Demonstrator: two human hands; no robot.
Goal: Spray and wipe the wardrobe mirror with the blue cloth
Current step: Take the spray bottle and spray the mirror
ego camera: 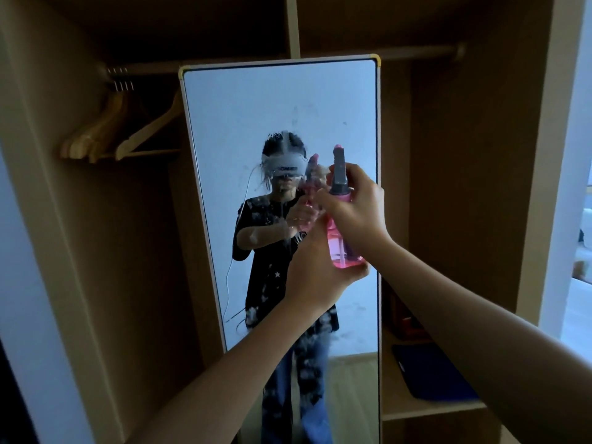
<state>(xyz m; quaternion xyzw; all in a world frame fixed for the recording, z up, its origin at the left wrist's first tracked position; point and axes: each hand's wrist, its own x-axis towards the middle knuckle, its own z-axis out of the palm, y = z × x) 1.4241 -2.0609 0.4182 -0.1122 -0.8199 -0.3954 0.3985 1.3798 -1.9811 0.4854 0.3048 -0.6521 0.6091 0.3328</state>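
A tall white-framed mirror (256, 104) stands upright inside the open wardrobe, its glass speckled with spray droplets around the middle. I hold a pink spray bottle (344, 248) with a grey nozzle up in front of the glass. My left hand (315, 277) grips the bottle's base from below. My right hand (357, 208) wraps round its neck and trigger, nozzle pointing at the mirror. The blue cloth (439, 374) lies flat on the shelf to the right of the mirror.
Wooden hangers (125, 136) hang on the rail at the upper left. The wardrobe's right side panel (541, 187) stands close by my right arm. A small dark object (407, 322) sits on the shelf behind the cloth.
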